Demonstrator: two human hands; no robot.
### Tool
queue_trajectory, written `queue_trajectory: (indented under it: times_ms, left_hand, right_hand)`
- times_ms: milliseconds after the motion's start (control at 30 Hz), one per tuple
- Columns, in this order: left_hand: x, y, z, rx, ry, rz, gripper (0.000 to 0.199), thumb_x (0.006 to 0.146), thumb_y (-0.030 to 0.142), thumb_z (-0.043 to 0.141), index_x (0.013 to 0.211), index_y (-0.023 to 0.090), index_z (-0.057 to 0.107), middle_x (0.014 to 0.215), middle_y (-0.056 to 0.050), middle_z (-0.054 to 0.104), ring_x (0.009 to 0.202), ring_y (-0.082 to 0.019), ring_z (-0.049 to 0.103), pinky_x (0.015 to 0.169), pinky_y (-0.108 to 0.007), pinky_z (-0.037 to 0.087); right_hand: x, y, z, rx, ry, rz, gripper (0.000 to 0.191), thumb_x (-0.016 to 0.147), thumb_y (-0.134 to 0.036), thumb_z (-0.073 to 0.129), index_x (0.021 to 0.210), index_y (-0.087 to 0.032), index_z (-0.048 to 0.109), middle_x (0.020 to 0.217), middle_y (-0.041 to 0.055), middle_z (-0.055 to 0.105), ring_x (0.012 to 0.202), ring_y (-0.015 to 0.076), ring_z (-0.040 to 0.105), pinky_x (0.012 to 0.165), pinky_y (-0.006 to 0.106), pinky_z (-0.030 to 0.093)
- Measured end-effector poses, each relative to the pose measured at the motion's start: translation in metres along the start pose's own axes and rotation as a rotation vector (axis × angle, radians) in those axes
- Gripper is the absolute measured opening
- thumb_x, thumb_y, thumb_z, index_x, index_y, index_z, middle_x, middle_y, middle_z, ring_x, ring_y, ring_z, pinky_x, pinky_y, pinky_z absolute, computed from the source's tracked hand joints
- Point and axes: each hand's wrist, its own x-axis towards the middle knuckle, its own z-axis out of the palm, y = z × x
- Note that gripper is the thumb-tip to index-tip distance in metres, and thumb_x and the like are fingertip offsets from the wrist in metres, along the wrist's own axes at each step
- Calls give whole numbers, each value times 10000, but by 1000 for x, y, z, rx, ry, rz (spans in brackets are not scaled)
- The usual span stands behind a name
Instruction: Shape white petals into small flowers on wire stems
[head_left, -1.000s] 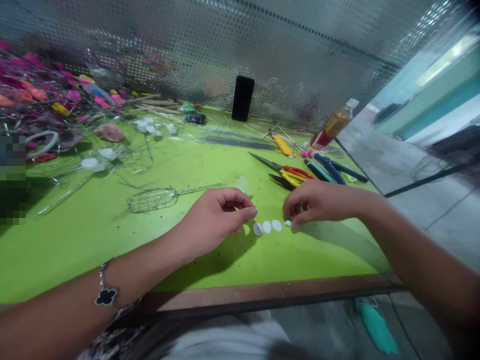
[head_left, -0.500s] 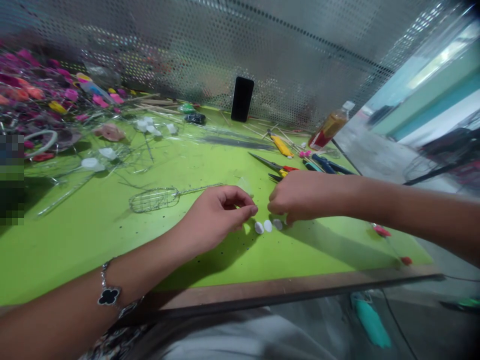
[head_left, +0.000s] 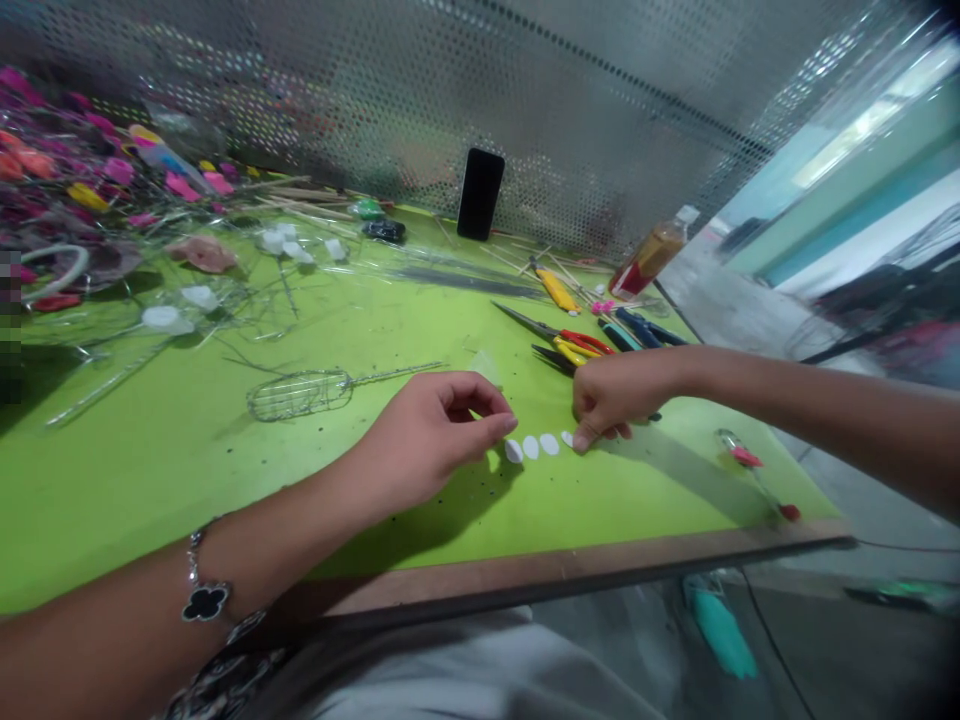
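I record four small white ovals [head_left: 531, 447] lying in a short row on the green surface [head_left: 637, 510], between my two hands and near its front edge.

My left hand [head_left: 420, 440] is held narrow, thumb and forefinger tips close together, just beside the leftmost oval. I cannot tell whether anything sits between those tips. My right hand [head_left: 626, 385] is curled, its thumb at the rightmost oval, apparently touching it; whether the piece is pinched or only pressed, I cannot tell.

Beyond the right hand lie yellow- and red-handled pliers [head_left: 589, 342]. A wire frame [head_left: 300, 396] lies farther left.

Risks, in my judgement: the ovals look thin and light, so a sideways drag of the right thumb could push the end piece into its neighbour and spoil the row. A piece could also cling to a fingertip and lift unnoticed. The left fingers are near enough to nudge the leftmost oval if they dip. Drawing the right hand away from me could knock the pliers, as they lie close behind its knuckles.
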Motion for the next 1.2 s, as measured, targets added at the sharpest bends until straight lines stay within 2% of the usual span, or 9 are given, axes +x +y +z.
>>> queue_trajectory:
  times_ms: [100, 233, 467, 633, 833, 933, 1033, 1133, 1200]
  left_hand:
    - [0, 0, 0, 0, 16, 6, 193, 811, 345, 857, 851, 175, 776, 663, -1, 699, 575, -138, 585, 552, -257, 422]
    - [1, -1, 0, 48, 27, -4, 219, 832, 392, 837, 851, 182, 777, 656, -4, 684, 569, -143, 562, 538, -267, 395]
    - [1, 0, -1, 11, 37, -12, 216, 824, 381, 845, 847, 180, 769, 684, -1, 697, 571, -135, 576, 554, -261, 443]
    - [1, 0, -1, 26, 28, -3, 202, 835, 370, 838, 852, 178, 777, 683, -2, 701, 574, -133, 574, 549, -260, 430]
    - [1, -1, -1, 20, 30, 19, 185, 821, 348, 852, 848, 180, 780, 688, 2, 711, 586, -134, 581, 570, -264, 446]
    - [1, -1, -1, 24, 32, 22, 191, 821, 357, 851, 846, 182, 780, 681, 3, 705, 585, -138, 577, 567, -268, 439]
    - [1, -1, -1, 31, 31, 24, 205, 830, 378, 846, 842, 184, 782, 665, 4, 695, 578, -138, 571, 556, -266, 426]
    - [1, -2, 0, 25, 29, 7, 205, 828, 376, 847, 841, 184, 778, 654, 9, 690, 567, -132, 569, 544, -257, 424]
    - [1, -2, 0, 24, 31, -1, 203, 830, 374, 846, 839, 183, 776, 648, 13, 685, 564, -127, 567, 540, -249, 426]
  right_hand:
    - [-9, -1, -3, -166, 163, -138, 603, 872, -777, 750, 868, -183, 851, 758, 65, 808, 632, 175, 678, 600, 296, 397]
    - [-18, -20, -6, -568, 402, -334, 409, 992, -590, 732, 826, -240, 865, 736, 52, 797, 609, 160, 601, 605, 322, 285]
    - [-12, -52, -6, -935, 401, -409, 247, 900, -480, 879, 790, -260, 853, 761, 44, 804, 622, 192, 613, 625, 352, 196]
    - [-8, -53, -4, -816, 352, -303, 222, 911, -456, 861, 812, -257, 858, 729, 42, 793, 625, 192, 614, 622, 346, 251]
    - [-4, -28, 1, -172, 142, 29, 517, 928, -645, 753, 691, -185, 768, 639, 54, 763, 533, 166, 631, 583, 323, 421]
    - [-5, -12, -4, 41, 40, 88, 562, 846, -735, 785, 769, -179, 771, 708, 67, 795, 592, 192, 691, 581, 313, 467]
    - [-10, -4, -10, -22, 123, -20, 540, 872, -730, 763, 814, -194, 787, 733, 53, 797, 626, 186, 698, 586, 300, 436]
    - [-12, -11, -11, -333, 328, -214, 517, 943, -699, 720, 776, -218, 810, 661, 30, 751, 556, 149, 582, 591, 322, 338]
    - [-10, -21, -8, -512, 360, -282, 497, 971, -676, 709, 768, -238, 827, 629, 24, 726, 531, 146, 515, 607, 343, 282]
